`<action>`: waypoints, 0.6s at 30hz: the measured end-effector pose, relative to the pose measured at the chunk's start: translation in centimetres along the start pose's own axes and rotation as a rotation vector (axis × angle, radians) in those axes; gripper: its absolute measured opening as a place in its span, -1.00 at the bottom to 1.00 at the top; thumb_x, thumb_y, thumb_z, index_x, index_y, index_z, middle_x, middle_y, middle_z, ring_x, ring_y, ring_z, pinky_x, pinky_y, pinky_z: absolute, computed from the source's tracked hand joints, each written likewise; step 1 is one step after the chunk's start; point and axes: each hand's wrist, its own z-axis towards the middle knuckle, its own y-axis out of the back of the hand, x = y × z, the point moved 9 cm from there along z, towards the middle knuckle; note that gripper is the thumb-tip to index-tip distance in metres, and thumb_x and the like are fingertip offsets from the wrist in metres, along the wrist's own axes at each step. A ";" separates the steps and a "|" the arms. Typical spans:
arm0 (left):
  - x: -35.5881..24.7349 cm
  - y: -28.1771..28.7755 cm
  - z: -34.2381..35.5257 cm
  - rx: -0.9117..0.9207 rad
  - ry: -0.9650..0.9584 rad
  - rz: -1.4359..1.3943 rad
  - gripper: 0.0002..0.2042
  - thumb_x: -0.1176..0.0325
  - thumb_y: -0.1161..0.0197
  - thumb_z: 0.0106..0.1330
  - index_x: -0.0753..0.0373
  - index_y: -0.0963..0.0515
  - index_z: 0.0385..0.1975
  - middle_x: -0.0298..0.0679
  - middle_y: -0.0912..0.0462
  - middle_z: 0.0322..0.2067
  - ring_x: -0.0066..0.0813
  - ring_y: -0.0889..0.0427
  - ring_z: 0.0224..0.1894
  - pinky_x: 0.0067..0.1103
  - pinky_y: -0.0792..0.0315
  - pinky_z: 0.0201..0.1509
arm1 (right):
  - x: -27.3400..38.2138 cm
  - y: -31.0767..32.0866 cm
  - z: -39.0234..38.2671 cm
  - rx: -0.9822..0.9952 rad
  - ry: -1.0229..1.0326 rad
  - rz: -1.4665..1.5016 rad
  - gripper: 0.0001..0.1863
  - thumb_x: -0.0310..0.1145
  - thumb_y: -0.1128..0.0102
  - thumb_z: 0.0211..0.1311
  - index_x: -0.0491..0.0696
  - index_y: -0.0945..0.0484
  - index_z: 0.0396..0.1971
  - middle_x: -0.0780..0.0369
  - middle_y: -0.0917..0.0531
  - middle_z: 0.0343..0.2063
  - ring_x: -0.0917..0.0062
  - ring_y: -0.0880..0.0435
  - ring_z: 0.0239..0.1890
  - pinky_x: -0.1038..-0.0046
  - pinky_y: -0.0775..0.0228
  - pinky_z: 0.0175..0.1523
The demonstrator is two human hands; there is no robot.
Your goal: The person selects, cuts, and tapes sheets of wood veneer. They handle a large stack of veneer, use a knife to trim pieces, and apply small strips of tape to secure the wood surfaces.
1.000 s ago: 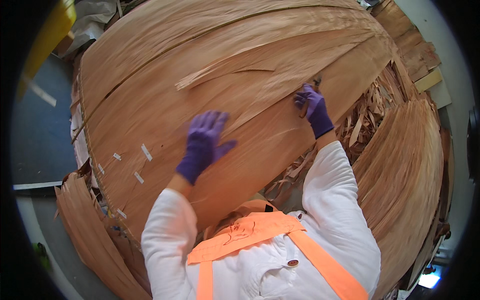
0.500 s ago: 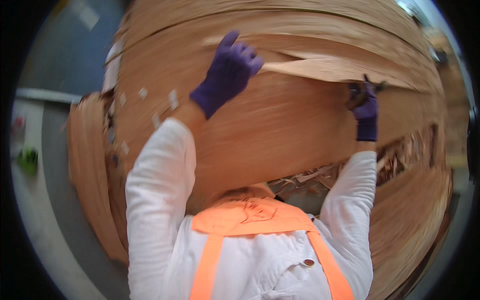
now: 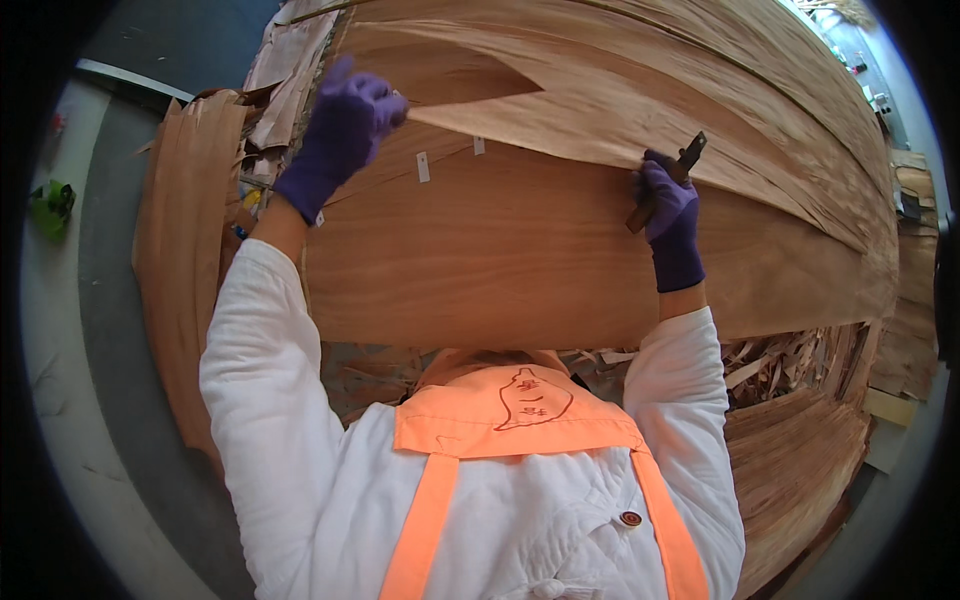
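Note:
My left hand [image 3: 345, 130], in a purple glove, is closed at the pointed left end of a thin wood veneer strip [image 3: 560, 135] and pulls it taut. My right hand [image 3: 672, 215], gloved likewise, grips a knife [image 3: 692, 152] with a dark, flat end above the fist and a brown handle below it. This fist rests by the strip's near edge. Beneath lies a wide, smooth veneer sheet [image 3: 520, 260]. Small white tape pieces [image 3: 423, 167] stick to it near my left hand. Behind the strip, a darker pointed gap [image 3: 470, 75] shows between veneer layers.
Veneer scraps [image 3: 775, 365] fill the space below the sheet at right. Stacked veneer stands at the left [image 3: 185, 270] and lower right [image 3: 790, 470]. A thin dark rod or cord [image 3: 690, 55] crosses the far sheets. A green object [image 3: 52, 210] lies far left.
My left hand has moved left, drawing the strip's end along and widening the gap behind it. My right hand, still on the knife, appears a little further left. The whole view has shifted.

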 end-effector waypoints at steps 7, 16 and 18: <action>-5.1 -3.2 -2.9 -0.096 0.052 -0.369 -0.78 0.38 -0.22 0.08 0.14 -0.54 -0.23 -0.21 -0.54 -0.15 -0.22 -0.47 -0.04 -0.35 -0.30 0.09 | -1.0 1.9 -0.8 -0.107 -0.007 -0.155 -0.78 -0.57 -0.14 0.11 -0.21 -0.49 -0.20 0.26 -0.56 -0.45 0.57 -0.57 -0.50 0.58 -0.48 -0.39; -10.7 -7.1 -2.7 -0.112 0.060 -0.244 -0.70 0.35 -0.22 0.06 0.16 -0.54 -0.15 -0.15 -0.47 -0.06 -0.22 -0.41 0.03 -0.30 -0.21 0.14 | 1.3 1.5 -4.1 0.001 -0.165 -0.545 -0.71 -0.27 -0.13 0.19 -0.13 -0.49 -0.16 0.29 -0.53 -0.51 0.68 -0.52 -0.52 0.66 -0.33 -0.47; -10.8 -6.5 -2.9 -0.125 0.125 -0.217 -0.69 0.34 -0.22 0.06 0.17 -0.54 -0.14 -0.14 -0.46 -0.05 -0.22 -0.41 0.03 -0.30 -0.20 0.15 | 2.6 -0.8 -4.8 0.073 -0.231 -0.612 -0.67 -0.19 -0.13 0.19 -0.11 -0.48 -0.15 0.30 -0.52 -0.54 0.71 -0.49 -0.52 0.68 -0.28 -0.49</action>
